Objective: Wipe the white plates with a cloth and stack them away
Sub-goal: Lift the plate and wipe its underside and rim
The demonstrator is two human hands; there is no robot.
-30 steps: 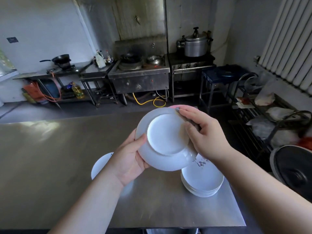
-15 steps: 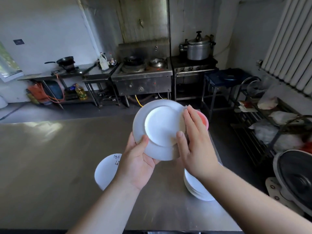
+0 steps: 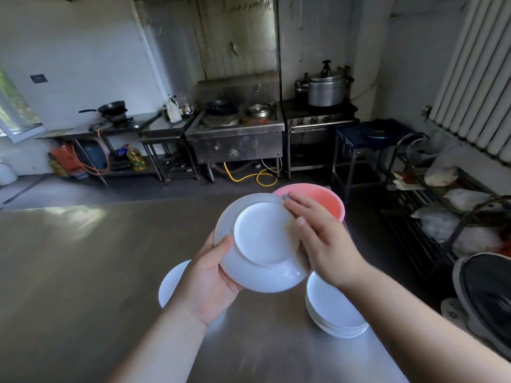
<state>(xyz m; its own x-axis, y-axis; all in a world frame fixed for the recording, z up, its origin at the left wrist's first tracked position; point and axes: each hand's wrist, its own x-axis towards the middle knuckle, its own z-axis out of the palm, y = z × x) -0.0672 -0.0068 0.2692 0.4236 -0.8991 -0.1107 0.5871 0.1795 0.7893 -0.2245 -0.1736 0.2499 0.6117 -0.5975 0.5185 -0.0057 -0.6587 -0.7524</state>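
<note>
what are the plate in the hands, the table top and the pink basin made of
Plate: glazed ceramic or porcelain by the look, white and glossy, with a raised foot ring underneath; melamine can't be ruled out. Table: stainless steel, brushed, with soft streaky reflections. Basin: probably plastic, evenly pink and matte.

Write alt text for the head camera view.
A left hand grips a white plate by its lower rim, underside facing the camera, while the right hand holds a grey cloth against its right edge. A stack of white plates stands on the steel table below.
</note>
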